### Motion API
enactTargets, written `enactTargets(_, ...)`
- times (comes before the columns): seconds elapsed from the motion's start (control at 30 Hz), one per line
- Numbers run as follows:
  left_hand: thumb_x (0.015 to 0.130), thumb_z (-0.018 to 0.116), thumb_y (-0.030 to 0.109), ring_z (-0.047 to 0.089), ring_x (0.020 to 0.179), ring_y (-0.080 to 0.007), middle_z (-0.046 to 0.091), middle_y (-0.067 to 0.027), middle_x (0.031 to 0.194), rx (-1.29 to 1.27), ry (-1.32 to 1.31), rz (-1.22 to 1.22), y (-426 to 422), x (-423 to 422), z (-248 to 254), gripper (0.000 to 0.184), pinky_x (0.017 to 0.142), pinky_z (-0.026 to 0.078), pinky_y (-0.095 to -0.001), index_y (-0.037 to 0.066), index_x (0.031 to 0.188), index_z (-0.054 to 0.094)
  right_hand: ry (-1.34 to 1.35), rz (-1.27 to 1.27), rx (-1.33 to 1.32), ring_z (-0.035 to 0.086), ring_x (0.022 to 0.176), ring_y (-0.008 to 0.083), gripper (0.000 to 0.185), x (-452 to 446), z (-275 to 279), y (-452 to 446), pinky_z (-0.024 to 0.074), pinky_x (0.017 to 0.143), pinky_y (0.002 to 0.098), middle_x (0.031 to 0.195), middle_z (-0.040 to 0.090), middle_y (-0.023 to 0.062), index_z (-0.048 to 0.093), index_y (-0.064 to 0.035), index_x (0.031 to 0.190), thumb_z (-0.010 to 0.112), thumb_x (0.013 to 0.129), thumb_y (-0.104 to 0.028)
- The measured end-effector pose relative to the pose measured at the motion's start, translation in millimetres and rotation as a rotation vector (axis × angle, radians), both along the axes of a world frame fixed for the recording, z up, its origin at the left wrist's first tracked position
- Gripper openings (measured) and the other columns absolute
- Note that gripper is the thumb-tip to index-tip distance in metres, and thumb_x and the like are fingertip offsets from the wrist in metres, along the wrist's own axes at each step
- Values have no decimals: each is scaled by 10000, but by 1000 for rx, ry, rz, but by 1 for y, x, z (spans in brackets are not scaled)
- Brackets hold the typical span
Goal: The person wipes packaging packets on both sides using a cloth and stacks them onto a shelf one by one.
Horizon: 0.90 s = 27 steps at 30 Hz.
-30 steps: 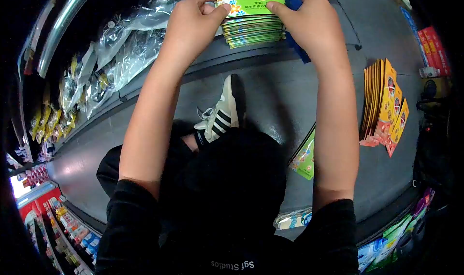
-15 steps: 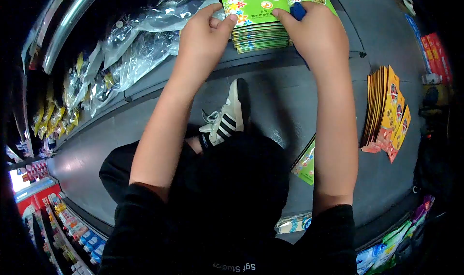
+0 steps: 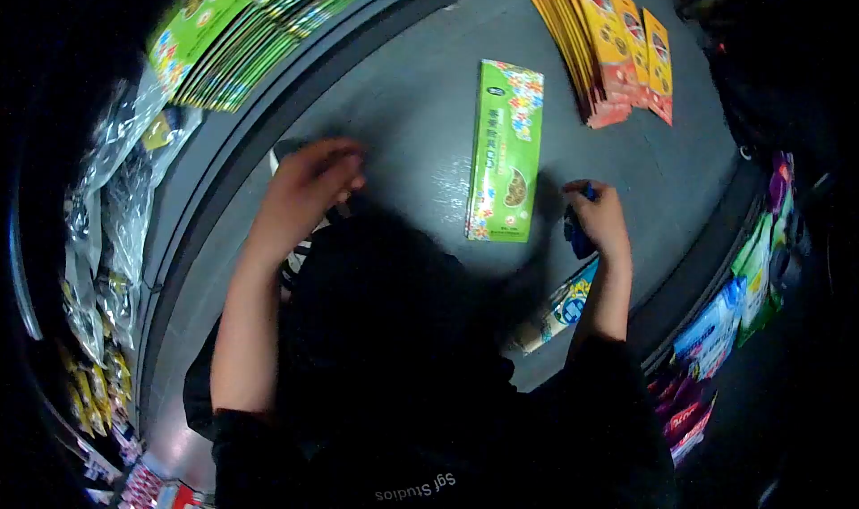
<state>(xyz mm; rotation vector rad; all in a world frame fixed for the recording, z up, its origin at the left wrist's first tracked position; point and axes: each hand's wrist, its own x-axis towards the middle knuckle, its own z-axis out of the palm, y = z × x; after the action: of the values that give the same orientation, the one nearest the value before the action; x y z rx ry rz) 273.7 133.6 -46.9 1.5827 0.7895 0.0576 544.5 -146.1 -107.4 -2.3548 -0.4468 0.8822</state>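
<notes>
My left hand (image 3: 313,187) hovers over the floor near my shoe, its fingers loosely bent and nothing in them. My right hand (image 3: 601,218) is closed on a dark blue cloth (image 3: 579,233), which hangs below the fingers and shows between them. Between the two hands a long green packet (image 3: 506,151) with printed flowers lies flat on the grey floor. It is closer to my right hand, but apart from it. Higher up at the left, stacked green packets (image 3: 237,48) stand on the shelf, away from both hands.
A fanned stack of yellow-orange packets (image 3: 608,48) is on the floor at the upper right. A pale blue-and-yellow package (image 3: 564,310) lies beside my right forearm. Clear plastic wrapping (image 3: 116,205) covers goods on the left shelf. Colourful bags (image 3: 711,326) line the right shelf.
Both hands have left the green stack on the shelf and come down towards the floor. The view has turned right, bringing the single green packet out from behind my right arm.
</notes>
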Motion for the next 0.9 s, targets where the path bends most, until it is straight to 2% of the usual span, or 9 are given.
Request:
enactTargets(0.07, 914, 539, 249, 603, 837, -115, 647, -32, 932, -29, 61, -284, 2, 56, -1, 352, 716, 480, -247, 53, 1206, 562, 15, -19, 5, 564, 554, 125, 215, -3, -16, -16, 457, 523, 275, 677, 618, 59, 668, 15, 962, 592, 810, -117)
enactTargets(0.13, 898, 555, 305, 610, 840, -135, 648, -58, 984, -267, 49, -444, -12, 104, -27, 439, 750, 498, -277, 35, 1245, 529, 11, 2, 58, 578, 618, 134, 279, -3, -20, -17, 477, 573, 280, 759, 636, 68, 647, 28, 1024, 601, 796, -125)
enactTargets(0.2, 881, 567, 301, 604, 896, -170, 627, -89, 1060, -443, 246, -525, -34, 147, -40, 523, 789, 507, -314, 11, 1303, 463, 88, -61, 77, 581, 636, 138, 297, -7, -20, 0, 482, 591, 279, 784, 643, 74, 643, 32, 1038, 605, 791, -127)
enactTargets(0.3, 878, 558, 273, 567, 1002, -195, 580, -96, 1150, -228, 448, -696, -46, 159, -87, 563, 820, 506, -365, 47, 1368, 397, 164, -93, 58, 588, 655, 148, 344, -1, -51, 11, 496, 624, 287, 832, 656, 83, 633, 33, 1079, 619, 776, -129)
enactTargets(0.5, 872, 559, 235, 500, 1109, -200, 520, -75, 1218, -431, 509, -650, -41, 140, -99, 640, 844, 497, -415, 145, 1450, 298, 106, -135, 83, 594, 663, 148, 366, -11, -68, 31, 496, 626, 286, 832, 660, 109, 619, 70, 1067, 647, 772, -144)
enactTargets(0.6, 875, 563, 222, 517, 1105, -209, 526, -90, 1243, -448, 502, -632, -42, 142, -110, 672, 852, 491, -392, 141, 1468, 255, 64, -164, 129, 646, 644, 232, 333, -14, -79, 30, 514, 641, 332, 773, 677, 164, 660, 44, 950, 708, 729, -200)
enactTargets(0.7, 887, 553, 207, 531, 1107, -218, 537, -102, 1261, -557, 496, -564, -41, 140, -99, 666, 852, 482, -359, 122, 1470, 243, 70, -242, 192, 589, 671, 124, 307, -17, -67, 28, 480, 616, 266, 823, 660, 63, 644, 18, 996, 732, 769, -169)
enactTargets(0.8, 894, 560, 224, 561, 1075, -219, 584, -112, 1212, -625, 428, -537, -39, 135, -91, 678, 838, 479, -339, 95, 1471, 229, 494, -263, 390, 587, 700, 100, 255, -12, -49, 21, 473, 622, 247, 852, 660, 44, 646, -6, 1017, 706, 795, -119)
enactTargets(0.9, 891, 583, 250, 585, 1030, -195, 626, -104, 1130, -531, 335, -443, -44, 135, -71, 670, 821, 478, -314, 64, 1450, 264, 537, -329, 464, 603, 717, 119, 258, 0, -14, 8, 476, 634, 249, 868, 664, 58, 643, 8, 1020, 687, 800, -120)
